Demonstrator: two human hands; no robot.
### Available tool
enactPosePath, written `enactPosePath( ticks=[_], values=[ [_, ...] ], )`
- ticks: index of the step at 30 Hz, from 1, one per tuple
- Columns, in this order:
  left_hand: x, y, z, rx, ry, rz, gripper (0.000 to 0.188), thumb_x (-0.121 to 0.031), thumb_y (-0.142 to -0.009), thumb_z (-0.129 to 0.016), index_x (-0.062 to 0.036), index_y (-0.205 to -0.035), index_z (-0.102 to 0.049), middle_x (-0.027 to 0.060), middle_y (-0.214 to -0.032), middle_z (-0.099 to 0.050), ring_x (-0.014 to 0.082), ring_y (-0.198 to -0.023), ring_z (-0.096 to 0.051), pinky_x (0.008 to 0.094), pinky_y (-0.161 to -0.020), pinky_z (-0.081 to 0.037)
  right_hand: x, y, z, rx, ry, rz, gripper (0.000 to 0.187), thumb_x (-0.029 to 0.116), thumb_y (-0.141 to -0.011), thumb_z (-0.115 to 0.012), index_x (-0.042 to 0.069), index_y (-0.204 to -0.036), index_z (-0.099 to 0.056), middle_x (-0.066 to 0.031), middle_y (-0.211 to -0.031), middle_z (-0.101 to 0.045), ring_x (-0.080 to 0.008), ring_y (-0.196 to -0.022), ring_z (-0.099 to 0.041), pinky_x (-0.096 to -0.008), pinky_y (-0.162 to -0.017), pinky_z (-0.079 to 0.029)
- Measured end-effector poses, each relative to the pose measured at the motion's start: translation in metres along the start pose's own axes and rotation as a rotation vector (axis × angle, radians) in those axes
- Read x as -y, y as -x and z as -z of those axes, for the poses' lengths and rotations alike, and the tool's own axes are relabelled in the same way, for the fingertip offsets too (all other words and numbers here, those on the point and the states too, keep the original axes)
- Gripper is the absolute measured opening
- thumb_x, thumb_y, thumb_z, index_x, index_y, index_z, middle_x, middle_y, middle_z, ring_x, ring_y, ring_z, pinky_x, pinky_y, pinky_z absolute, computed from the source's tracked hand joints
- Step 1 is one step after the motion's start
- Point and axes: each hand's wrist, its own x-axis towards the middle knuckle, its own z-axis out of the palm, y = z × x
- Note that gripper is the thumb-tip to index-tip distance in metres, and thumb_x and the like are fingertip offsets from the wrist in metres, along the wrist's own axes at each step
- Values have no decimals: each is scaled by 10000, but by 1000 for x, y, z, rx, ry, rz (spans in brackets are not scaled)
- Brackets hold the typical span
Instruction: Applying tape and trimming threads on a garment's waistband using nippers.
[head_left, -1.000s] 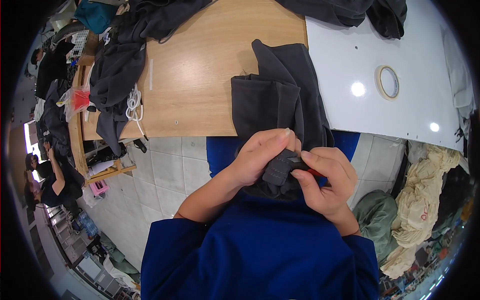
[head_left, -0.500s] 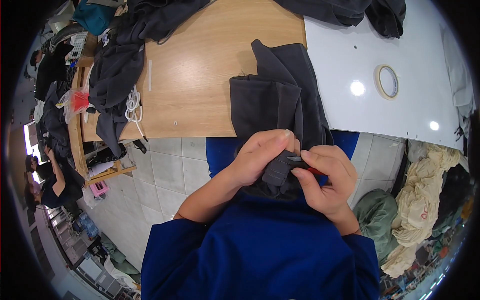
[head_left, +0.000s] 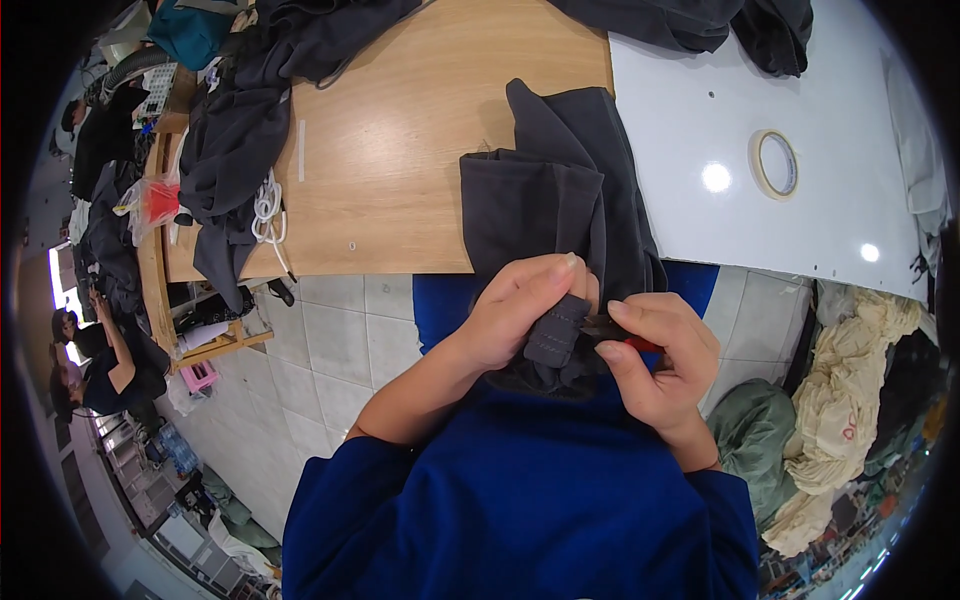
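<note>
Dark grey trouser-like cloth hangs over the near edge of the wooden table down to my lap. My left hand is closed on its end, where a gathered band with rows of stitching faces up. A small pair of thread snips, with dark blades and a bit of red handle showing, sits between the thumb and fingers of my right hand. The blade tips point left, right beside the band's edge. Any thread there is too fine to make out.
A white board adjoins the wooden tabletop and carries a tape roll. More dark cloth and a white cord lie at the left. Cream cloth is heaped at right. Co-workers sit far left.
My right hand has shifted slightly right, drawing the snips off the band to its edge; the blades look farther apart. My left hand has tilted the band a little.
</note>
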Motion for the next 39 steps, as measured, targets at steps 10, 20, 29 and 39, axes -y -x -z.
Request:
enactPosePath(
  ticks=[10, 20, 29, 39],
  values=[
    [-1, -1, -4, -26, -21, 4, 390, -279, -989, -348, -59, -685, -453, 25, -690, -483, 84, -628, -406, 230, -583, -364, -4, -1, -5, -19, 75, 89, 262, 58, -604, -781, 11, -834, -666, -100, -718, -631, -198, -587, -590, -253, -518, -448],
    [0, 0, -1, -25, -14, 26, 396, -292, -988, -356, -61, -682, -457, 20, -693, -489, 81, -639, -419, 231, -588, -374, -2, -1, -4, -69, 9, 14, 261, 55, -630, -779, 7, -852, -650, -103, -750, -627, -196, -622, -595, -246, -539, -453],
    [0, -1, -2, -51, -9, 53, 383, -288, -987, -364, -45, -724, -499, 23, -724, -521, 85, -672, -457, 224, -634, -396, -5, -11, -7, 77, -89, 164, 385, 217, -669, -763, 29, -988, -660, -95, -785, -602, -175, -581, -540, -248, -521, -432],
    [-4, 0, 0, -128, 23, 30, 399, -289, -980, -347, -62, -668, -446, 59, -657, -487, 113, -625, -420, 244, -588, -362, -1, -16, -3, 361, 163, 124, 617, 355, -574, -779, 79, -1108, -641, -26, -592, -459, -174, -493, -469, -274, -468, -389]
  ],
)
